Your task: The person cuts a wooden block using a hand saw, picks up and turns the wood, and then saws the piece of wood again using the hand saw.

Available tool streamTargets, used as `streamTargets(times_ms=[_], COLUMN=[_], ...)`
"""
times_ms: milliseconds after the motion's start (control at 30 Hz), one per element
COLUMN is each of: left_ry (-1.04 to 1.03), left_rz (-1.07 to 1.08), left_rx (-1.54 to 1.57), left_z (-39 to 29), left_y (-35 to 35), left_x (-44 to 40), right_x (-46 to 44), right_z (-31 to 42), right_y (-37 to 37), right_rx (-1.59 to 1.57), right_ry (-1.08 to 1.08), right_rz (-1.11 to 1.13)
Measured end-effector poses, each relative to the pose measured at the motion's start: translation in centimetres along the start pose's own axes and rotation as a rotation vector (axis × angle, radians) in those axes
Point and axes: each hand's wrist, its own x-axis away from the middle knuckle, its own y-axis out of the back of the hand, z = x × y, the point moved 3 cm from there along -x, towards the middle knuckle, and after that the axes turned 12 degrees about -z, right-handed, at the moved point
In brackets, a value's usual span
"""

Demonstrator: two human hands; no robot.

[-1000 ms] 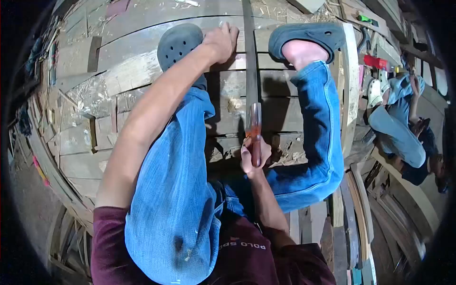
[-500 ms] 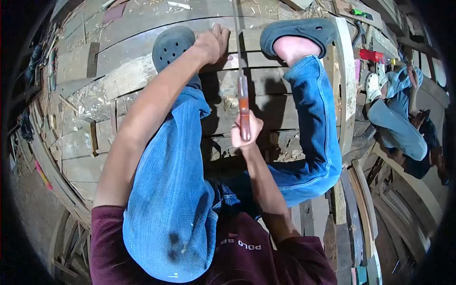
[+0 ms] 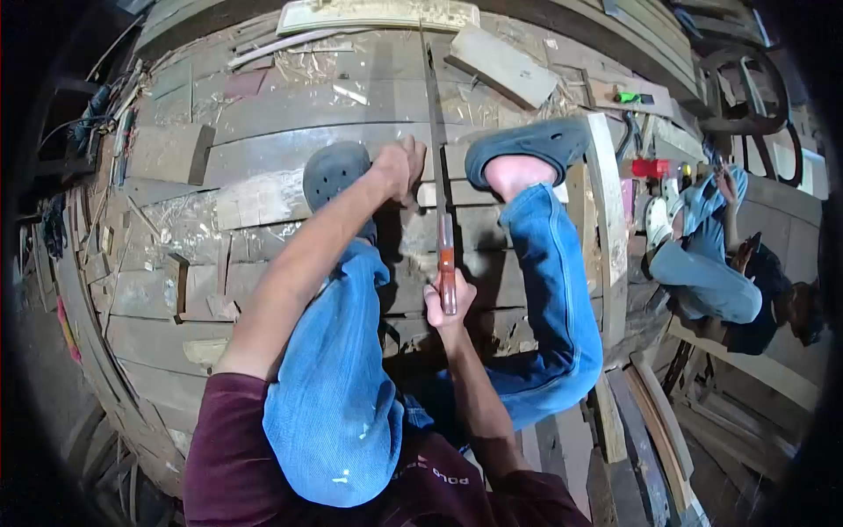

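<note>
Two bare hands are at work over one plank floor (image 3: 290,117). The right hand (image 3: 450,300) is clenched around the brown handle of one saw (image 3: 448,285), whose single long, narrow blade, seen nearly edge-on, runs out from the middle of the floor toward its far edge, passing between two dark clogs (image 3: 336,176). The left hand (image 3: 399,171) is down low beside the left clog, just left of the blade; its fingers are partly bent, and I cannot tell whether it grips anything. One pale wood strip (image 3: 492,192) lies crosswise close to that hand, with the blade passing over it. Two legs in blue jeans (image 3: 334,378) flank the saw, one on each side. Along the far edge of the floor sits one long whitish board (image 3: 378,15), and one thick pale block (image 3: 503,67) lies at a slant toward the far right corner. Near the left edge there are one broad block (image 3: 169,153) and, closer in, one small upright block (image 3: 177,285). One long pale beam (image 3: 608,228) runs along the right side. Beyond the beam are one green object (image 3: 627,97), one red object (image 3: 650,168), and one other person (image 3: 711,277) wearing two white clogs (image 3: 657,222). Wood shavings are scattered too thickly to count.
</note>
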Motion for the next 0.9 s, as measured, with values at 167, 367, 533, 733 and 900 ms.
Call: streamTargets(times_ms=[167, 367, 533, 733, 900], left_ry=[0.075, -0.007, -0.03, -0.028, 0.128], left_rz=[-0.027, -0.08, -0.147, -0.041, -0.146], left_rx=[0.068, 0.072, 0.074, 0.173, -0.01], left_z=[0.3, 0.5, 0.5, 0.4, -0.7], left_y=[-1.5, -2.2, -1.8, -1.4, -2.5], left_x=[-0.5, -0.6, -0.2, -0.4, 0.0], right_x=[0.2, 0.4, 0.6, 0.4, 0.1], right_z=[0.1, -0.9, -2.1, -2.1, -2.5], right_y=[-0.4, 0.0, 0.8, 1.2, 1.3], right_rx=[0.043, 0.034, -0.007, -0.02, -0.063], right_ry=[0.063, 0.084, 0.038, 0.053, 0.006], right_rz=[0.008, -0.001, -0.026, -0.017, -0.024])
